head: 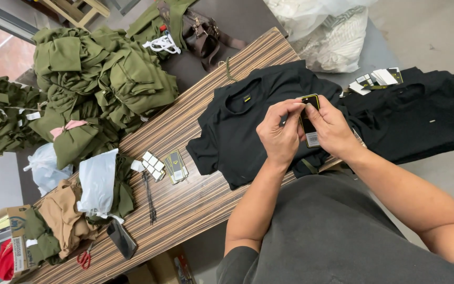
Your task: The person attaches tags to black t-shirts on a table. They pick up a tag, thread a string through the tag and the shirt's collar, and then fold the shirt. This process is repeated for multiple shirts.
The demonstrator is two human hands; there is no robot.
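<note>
A light, stiff black tag was pinched at its edges by the fingers of the left hand and right hand, above a soft black shirt on the tabletop.

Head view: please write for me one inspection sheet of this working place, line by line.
Surface: striped wooden table, mostly covered.
Job's things: black hang tag held above a black T-shirt lying flat on the table.
Clutter: piles of olive green garments; loose tags; bundle of black ties; phone; red scissors; second black garment with a tag stack.
Hands: left hand and right hand both pinch the tag with the fingers.
Cables: nothing seen.
Surroundings: brown bag, white plastic sacks, cardboard box, grey floor.
</note>
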